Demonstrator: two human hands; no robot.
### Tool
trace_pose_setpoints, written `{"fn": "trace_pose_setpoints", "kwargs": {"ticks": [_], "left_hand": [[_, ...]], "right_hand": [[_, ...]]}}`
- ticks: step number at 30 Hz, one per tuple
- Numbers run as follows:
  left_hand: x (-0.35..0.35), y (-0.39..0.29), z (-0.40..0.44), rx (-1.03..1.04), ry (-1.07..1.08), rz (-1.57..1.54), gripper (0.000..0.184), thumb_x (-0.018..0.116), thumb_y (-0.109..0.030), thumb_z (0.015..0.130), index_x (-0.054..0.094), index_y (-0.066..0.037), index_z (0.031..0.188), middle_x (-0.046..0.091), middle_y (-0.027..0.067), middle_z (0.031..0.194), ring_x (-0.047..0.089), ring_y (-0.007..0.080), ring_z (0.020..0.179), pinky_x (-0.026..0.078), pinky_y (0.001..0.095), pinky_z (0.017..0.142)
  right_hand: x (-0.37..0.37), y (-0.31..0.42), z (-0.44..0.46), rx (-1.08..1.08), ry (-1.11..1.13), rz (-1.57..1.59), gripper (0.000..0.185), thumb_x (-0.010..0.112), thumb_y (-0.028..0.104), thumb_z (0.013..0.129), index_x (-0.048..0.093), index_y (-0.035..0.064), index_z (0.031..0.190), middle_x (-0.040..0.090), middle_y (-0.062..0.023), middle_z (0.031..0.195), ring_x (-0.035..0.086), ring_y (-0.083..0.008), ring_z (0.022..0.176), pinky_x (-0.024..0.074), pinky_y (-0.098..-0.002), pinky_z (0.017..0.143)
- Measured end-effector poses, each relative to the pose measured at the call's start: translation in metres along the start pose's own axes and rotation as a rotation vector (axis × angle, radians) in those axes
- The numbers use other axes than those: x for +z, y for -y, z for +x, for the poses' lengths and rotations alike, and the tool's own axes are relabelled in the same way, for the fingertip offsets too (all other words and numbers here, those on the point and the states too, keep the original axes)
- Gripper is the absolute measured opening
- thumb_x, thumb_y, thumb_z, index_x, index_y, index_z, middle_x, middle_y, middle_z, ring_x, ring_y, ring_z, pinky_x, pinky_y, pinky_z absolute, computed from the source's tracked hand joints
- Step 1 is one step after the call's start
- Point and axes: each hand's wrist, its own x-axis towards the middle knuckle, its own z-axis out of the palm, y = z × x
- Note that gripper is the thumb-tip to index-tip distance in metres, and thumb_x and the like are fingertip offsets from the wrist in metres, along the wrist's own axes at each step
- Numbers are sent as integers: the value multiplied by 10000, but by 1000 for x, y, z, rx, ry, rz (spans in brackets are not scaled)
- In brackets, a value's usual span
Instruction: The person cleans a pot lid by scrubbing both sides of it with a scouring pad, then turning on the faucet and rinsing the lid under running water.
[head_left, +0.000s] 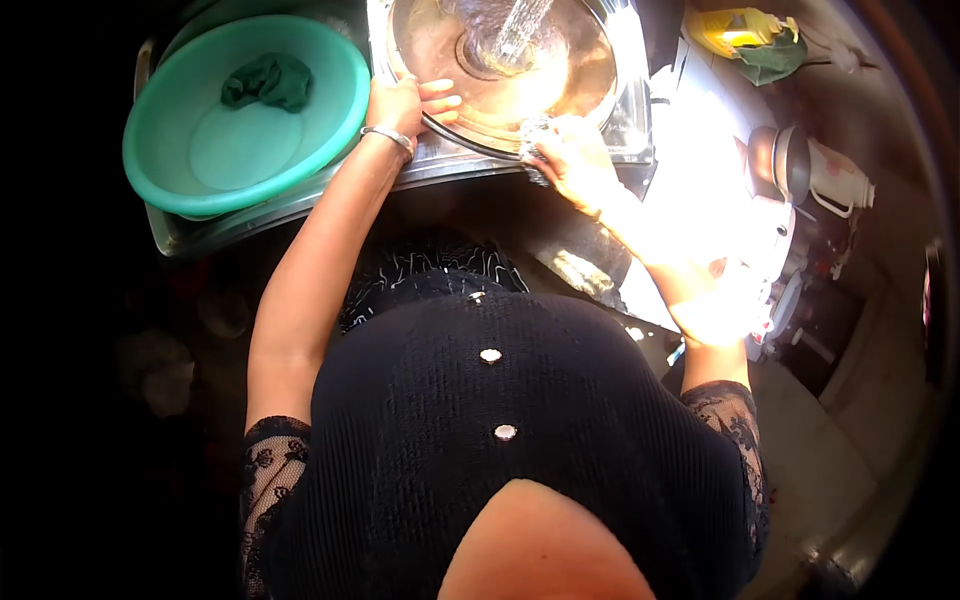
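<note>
A large round shallow pan (440,50) with a dark rim lies tilted in the metal sink, and a stream of water (520,30) falls onto it. My left hand (405,105), with a bangle at the wrist, grips the pan's left rim, its fingers reaching over the inside. At the front right rim is my right hand (577,165), closed around a silvery steel scrubber (534,140) that presses against the edge. Strong sunlight washes out part of the pan and my right forearm.
Left of the pan, a green plastic basin (150,165) with a dark green cloth (272,82) inside sits on the metal sink (290,212). To the right, a yellow bottle (735,30), a dark pan (790,165) and a white jug (838,182) stand along the sunlit counter.
</note>
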Motion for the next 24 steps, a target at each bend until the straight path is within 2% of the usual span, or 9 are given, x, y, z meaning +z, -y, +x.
{"fn": "trace_pose_setpoints", "kwargs": {"ticks": [1,4,6,7,9,11,15,20,24], "left_hand": [[-1,3,5,-1,14,0,189,249,-92,973,273,35,1111,615,276,964,671,347,717,598,391,557],[-4,4,10,-11,5,14,204,240,-94,976,252,36,1132,611,288,964,669,366,734,603,400,561],[0,4,5,-20,-24,-31,173,273,-93,970,330,36,1071,619,247,924,664,317,707,582,372,555],[0,4,2,-25,-38,-53,168,290,-92,966,369,35,1040,623,227,904,662,293,693,571,357,553],[-8,22,17,119,-56,10,149,340,-101,953,437,11,937,609,166,845,623,228,656,524,333,546],[-14,17,13,144,20,-21,199,424,-144,922,509,-49,769,548,58,761,544,145,675,454,314,602],[-34,29,30,83,142,-318,454,274,-395,991,538,-27,1012,614,96,946,591,212,875,475,336,823],[-40,34,12,59,379,-642,481,232,-425,989,465,-28,1128,575,126,1080,564,235,1013,432,385,931],[-37,33,-6,26,406,-722,480,228,-419,989,445,-39,1185,550,125,1172,523,250,1110,382,415,996]], "right_hand": [[-5,-5,-4,10,15,9,208,658,234,779,578,75,888,560,-149,895,543,-317,866,441,-419,729],[-1,3,11,-54,-40,84,200,665,225,772,577,79,878,556,-154,863,543,-322,839,442,-424,710],[10,28,35,-108,-126,89,216,651,203,788,554,71,927,534,-127,852,528,-321,816,423,-418,702],[23,41,50,-43,-38,103,196,634,201,804,540,67,913,535,-130,855,532,-316,817,428,-413,700],[33,65,86,-42,-285,233,187,607,204,823,522,51,888,527,-142,853,538,-316,819,445,-410,720],[38,74,110,75,-197,191,196,603,217,827,526,52,900,527,-154,858,541,-323,832,450,-413,720],[33,75,117,159,-125,213,219,595,241,841,529,54,935,526,-183,869,547,-352,825,455,-434,697],[31,73,118,200,-45,240,326,580,279,840,545,119,1122,540,-189,899,570,-361,838,476,-455,697],[23,81,136,290,42,204,281,581,311,845,531,98,1021,539,-195,910,578,-368,840,468,-469,705]]}}
